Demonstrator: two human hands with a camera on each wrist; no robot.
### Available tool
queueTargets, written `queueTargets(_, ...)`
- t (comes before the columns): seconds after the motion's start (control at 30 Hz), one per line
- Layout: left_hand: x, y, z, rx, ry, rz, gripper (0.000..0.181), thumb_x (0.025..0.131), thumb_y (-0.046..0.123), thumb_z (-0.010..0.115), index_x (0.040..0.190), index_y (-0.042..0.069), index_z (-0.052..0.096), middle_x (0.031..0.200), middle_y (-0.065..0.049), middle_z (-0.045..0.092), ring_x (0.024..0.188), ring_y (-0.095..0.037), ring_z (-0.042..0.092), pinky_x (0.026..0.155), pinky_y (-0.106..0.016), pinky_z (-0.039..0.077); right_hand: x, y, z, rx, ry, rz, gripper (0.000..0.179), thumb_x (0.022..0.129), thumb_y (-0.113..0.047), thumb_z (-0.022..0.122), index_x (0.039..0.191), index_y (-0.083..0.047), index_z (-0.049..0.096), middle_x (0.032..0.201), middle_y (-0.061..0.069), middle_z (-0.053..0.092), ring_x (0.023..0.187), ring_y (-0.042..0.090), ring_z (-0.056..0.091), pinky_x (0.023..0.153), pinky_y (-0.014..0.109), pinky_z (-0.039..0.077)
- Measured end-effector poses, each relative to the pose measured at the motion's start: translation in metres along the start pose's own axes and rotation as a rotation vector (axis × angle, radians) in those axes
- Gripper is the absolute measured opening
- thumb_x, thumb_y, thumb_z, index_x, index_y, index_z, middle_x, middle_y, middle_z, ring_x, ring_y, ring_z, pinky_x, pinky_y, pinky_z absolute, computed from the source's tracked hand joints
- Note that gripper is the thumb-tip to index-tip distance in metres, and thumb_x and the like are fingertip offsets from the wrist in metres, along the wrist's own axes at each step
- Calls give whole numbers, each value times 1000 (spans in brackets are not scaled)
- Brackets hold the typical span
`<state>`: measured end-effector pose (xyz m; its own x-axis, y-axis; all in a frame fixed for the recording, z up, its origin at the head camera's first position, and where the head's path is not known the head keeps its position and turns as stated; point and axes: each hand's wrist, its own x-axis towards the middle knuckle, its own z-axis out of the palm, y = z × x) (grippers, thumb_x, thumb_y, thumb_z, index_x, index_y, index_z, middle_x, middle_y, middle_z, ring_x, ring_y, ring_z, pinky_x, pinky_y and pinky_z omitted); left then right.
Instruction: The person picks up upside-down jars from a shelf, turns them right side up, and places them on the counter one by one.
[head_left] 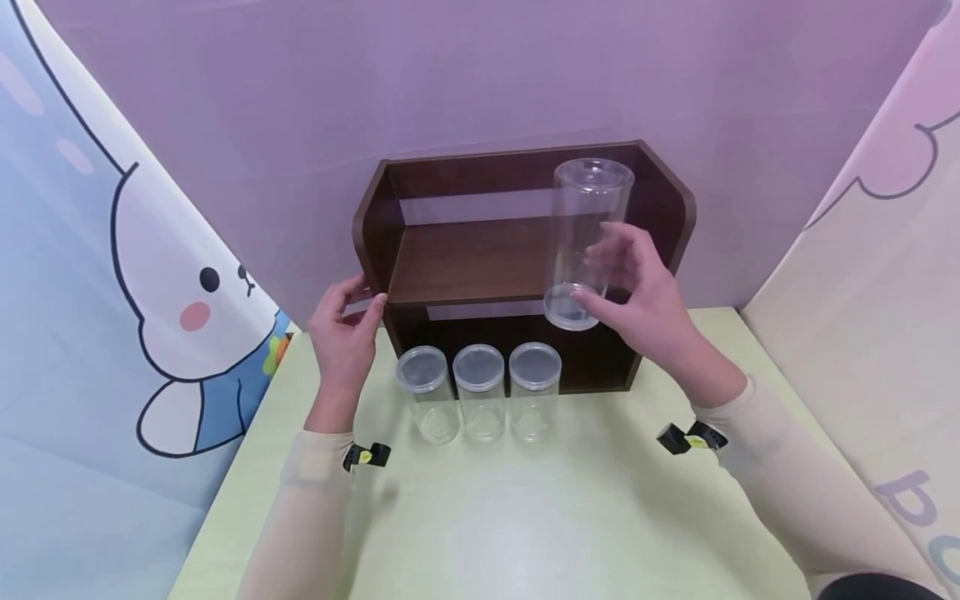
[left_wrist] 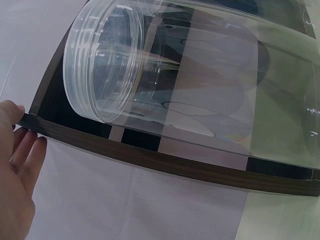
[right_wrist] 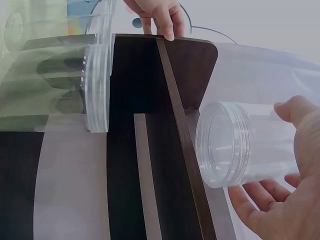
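Observation:
My left hand [head_left: 343, 340] pinches the left side panel of a dark brown two-tier wooden shelf [head_left: 468, 262], the thumb on its front edge and the fingers around the outside. In my right hand [head_left: 641, 302] is a clear plastic jar [head_left: 576, 242], held upright before the right part of the upper tier. The right wrist view shows the thumb and fingers around this jar [right_wrist: 225, 145], its ridged end close to the shelf board. Whether it touches the board cannot be told. Three more clear jars [head_left: 480, 392] with lids stand side by side before the lower tier.
The shelf stands at the back of a pale green table [head_left: 487, 517], against a purple backdrop [head_left: 480, 75]. A printed cartoon panel [head_left: 202, 333] borders the left side, and another printed panel [head_left: 862, 292] the right.

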<state>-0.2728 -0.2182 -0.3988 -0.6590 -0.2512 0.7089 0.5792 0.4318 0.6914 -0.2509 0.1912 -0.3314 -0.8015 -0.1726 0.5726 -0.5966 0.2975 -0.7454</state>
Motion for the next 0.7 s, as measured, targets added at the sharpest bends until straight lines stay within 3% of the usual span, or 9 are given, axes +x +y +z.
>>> queueTargets(0.27,-1,-1,1,-8,-3,7,34,100,15,85,133,11,78,124,-3,77,112,-13,73,85,-19,62,-13,3,-3,55,-52,-87,85,87,14,85,159,-9,44,134,11,65,112,19,70,103,24,56)
queueTargets(0.7,-1,3,2,-3,-5,3,35,100,16,85,134,10,78,124,-4,77,112,-14,73,86,-19,62,-34,5,5,88,-123,-138,86,83,18,85,157,-4,46,134,14,66,115,24,66,99,27,59)
